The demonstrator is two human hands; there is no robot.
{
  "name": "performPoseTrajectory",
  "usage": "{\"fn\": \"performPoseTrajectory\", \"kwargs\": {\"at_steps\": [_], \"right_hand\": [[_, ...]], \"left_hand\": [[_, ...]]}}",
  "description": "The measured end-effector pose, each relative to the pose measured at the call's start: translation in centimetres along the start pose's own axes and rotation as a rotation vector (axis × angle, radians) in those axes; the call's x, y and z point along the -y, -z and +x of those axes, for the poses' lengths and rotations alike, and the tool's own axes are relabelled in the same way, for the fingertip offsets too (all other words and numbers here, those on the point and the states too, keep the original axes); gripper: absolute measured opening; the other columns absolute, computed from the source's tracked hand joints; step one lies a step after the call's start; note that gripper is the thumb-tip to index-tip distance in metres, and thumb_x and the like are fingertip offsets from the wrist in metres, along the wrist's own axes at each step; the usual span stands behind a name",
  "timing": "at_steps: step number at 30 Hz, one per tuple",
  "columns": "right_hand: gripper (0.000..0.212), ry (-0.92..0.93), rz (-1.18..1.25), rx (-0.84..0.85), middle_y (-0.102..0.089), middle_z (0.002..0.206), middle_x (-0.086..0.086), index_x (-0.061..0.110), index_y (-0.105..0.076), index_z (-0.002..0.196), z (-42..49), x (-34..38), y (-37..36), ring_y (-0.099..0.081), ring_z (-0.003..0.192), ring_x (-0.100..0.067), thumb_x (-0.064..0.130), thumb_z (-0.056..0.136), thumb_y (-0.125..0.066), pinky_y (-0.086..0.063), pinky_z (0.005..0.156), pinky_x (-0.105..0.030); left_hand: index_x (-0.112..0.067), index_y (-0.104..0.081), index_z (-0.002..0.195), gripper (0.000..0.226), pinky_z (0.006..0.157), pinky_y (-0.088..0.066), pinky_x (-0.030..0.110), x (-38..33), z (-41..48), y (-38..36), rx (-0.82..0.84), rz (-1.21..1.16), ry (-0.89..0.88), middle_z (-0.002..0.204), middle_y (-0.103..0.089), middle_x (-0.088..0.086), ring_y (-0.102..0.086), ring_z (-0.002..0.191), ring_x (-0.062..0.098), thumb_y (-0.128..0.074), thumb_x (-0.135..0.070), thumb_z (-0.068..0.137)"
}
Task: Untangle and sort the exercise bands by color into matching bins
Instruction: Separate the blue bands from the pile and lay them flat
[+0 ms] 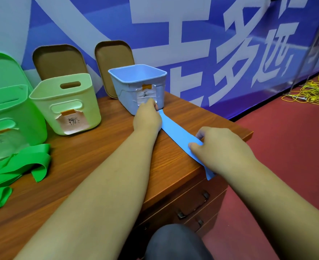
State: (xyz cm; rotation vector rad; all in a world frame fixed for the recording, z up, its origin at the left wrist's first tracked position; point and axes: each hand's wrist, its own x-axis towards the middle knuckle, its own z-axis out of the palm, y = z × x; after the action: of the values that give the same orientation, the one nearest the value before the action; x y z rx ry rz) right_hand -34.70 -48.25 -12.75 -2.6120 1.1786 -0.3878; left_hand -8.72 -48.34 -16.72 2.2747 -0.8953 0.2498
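Observation:
A blue exercise band (177,133) lies stretched flat along the right edge of the wooden table (91,166). My left hand (148,117) pinches its far end right in front of the blue bin (136,87). My right hand (220,147) presses and grips the near part, whose tip hangs over the table edge. A tangled green band (19,167) lies at the left, in front of the bright green bin (8,113). Between the green and blue bins stands a pale yellow-green bin (66,104).
Two brown lids (113,59) lean against the blue banner wall behind the bins. The table has drawers (192,209) on its right side. Red carpet lies to the right, with a heap of yellow cord (312,92) on it. A dark knee (175,243) shows at the bottom.

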Motion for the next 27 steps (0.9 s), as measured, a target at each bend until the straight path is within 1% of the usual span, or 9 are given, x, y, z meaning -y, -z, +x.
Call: {"fn": "performPoseTrajectory", "kwargs": {"at_steps": [3, 6, 11, 14, 16, 19, 22, 24, 27], "right_hand": [[0.026, -0.002, -0.019, -0.019, -0.067, 0.096, 0.0, 0.029, -0.066, 0.117, -0.2, 0.1, 0.1, -0.065, 0.088, -0.024, 0.047, 0.101, -0.056, -0.054, 0.07, -0.035], [0.025, -0.017, -0.009, -0.019, -0.067, 0.094, -0.001, 0.028, -0.066, 0.115, -0.2, 0.1, 0.1, -0.065, 0.087, -0.025, 0.046, 0.1, -0.057, -0.058, 0.073, -0.037], [0.027, -0.025, -0.056, 0.0, -0.067, 0.086, 0.002, 0.03, -0.065, 0.117, -0.6, 0.1, 0.1, -0.065, 0.079, -0.019, 0.049, 0.102, -0.053, -0.047, 0.058, -0.03], [0.029, -0.027, -0.09, -0.011, -0.07, 0.073, 0.004, 0.032, -0.062, 0.119, -1.2, 0.1, 0.2, -0.064, 0.076, -0.016, 0.051, 0.103, -0.049, -0.051, 0.061, -0.031], [0.032, -0.03, -0.115, -0.033, -0.069, 0.083, 0.002, 0.031, -0.063, 0.119, -1.6, 0.2, 0.1, -0.065, 0.082, -0.021, 0.053, 0.103, -0.047, -0.054, 0.066, -0.033], [0.035, -0.06, -0.132, -0.049, -0.058, 0.103, -0.001, 0.028, -0.064, 0.119, -2.4, 0.3, 0.0, -0.063, 0.088, -0.026, 0.054, 0.103, -0.046, -0.049, 0.067, -0.036], [0.04, -0.119, -0.115, -0.034, -0.051, 0.117, -0.006, 0.02, -0.061, 0.124, -3.2, 0.6, 0.0, -0.063, 0.093, -0.031, 0.051, 0.103, -0.048, -0.049, 0.071, -0.039], [0.047, -0.16, -0.162, -0.042, -0.049, 0.127, -0.011, 0.016, -0.06, 0.131, -3.8, 1.1, 0.2, -0.059, 0.111, -0.036, 0.053, 0.102, -0.049, -0.05, 0.083, -0.044], [0.054, -0.151, -0.228, -0.111, -0.05, 0.132, -0.015, 0.014, -0.06, 0.135, -5.1, 2.8, 0.2, -0.051, 0.123, -0.039, 0.056, 0.102, -0.048, -0.047, 0.095, -0.048]], "left_hand": [[-0.017, -0.059, 0.109, 0.011, 0.069, -0.04, 0.039, -0.1, 0.0, 0.0, 0.007, 0.028, 0.02, 0.112, -0.062, 0.008, -0.059, 0.095, 0.026, -0.056, -0.012, 0.1], [-0.015, -0.06, 0.116, 0.015, 0.072, -0.042, 0.038, -0.2, 0.0, 0.0, 0.017, 0.06, 0.04, 0.117, -0.062, 0.008, -0.061, 0.102, 0.028, -0.058, -0.014, 0.102], [-0.012, -0.059, 0.124, 0.021, 0.074, -0.043, 0.038, -0.4, -0.1, 0.0, 0.031, 0.081, 0.058, 0.125, -0.062, 0.01, -0.063, 0.109, 0.03, -0.058, -0.019, 0.105], [-0.009, -0.06, 0.125, 0.023, 0.076, -0.043, 0.036, -0.5, -0.4, 0.2, 0.022, 0.051, 0.05, 0.126, -0.062, 0.012, -0.062, 0.112, 0.03, -0.057, -0.022, 0.106], [-0.005, -0.059, 0.125, 0.025, 0.074, -0.04, 0.035, -0.7, -0.9, 0.6, 0.024, 0.032, 0.053, 0.125, -0.063, 0.014, -0.062, 0.111, 0.031, -0.056, -0.021, 0.106], [0.0, -0.055, 0.127, 0.029, 0.071, -0.039, 0.033, -1.0, -2.1, 1.9, 0.064, 0.014, 0.096, 0.127, -0.06, 0.018, -0.063, 0.107, 0.033, -0.057, -0.011, 0.1], [0.001, -0.052, 0.128, 0.033, 0.062, -0.037, 0.03, -1.1, -3.1, 3.7, 0.158, 0.03, 0.114, 0.127, -0.057, 0.017, -0.055, 0.093, 0.028, -0.058, -0.012, 0.098], [-0.003, -0.055, 0.12, 0.025, 0.054, -0.032, 0.03, -0.9, -3.9, 5.6, 0.263, 0.1, 0.059, 0.115, -0.06, 0.013, -0.052, 0.088, 0.026, -0.057, -0.018, 0.1], [-0.007, -0.067, 0.103, 0.024, 0.063, -0.042, 0.034, -0.3, -5.3, 9.2, 0.408, 0.196, -0.05, 0.108, -0.07, 0.013, -0.061, 0.09, 0.028, -0.059, -0.028, 0.098]]}}
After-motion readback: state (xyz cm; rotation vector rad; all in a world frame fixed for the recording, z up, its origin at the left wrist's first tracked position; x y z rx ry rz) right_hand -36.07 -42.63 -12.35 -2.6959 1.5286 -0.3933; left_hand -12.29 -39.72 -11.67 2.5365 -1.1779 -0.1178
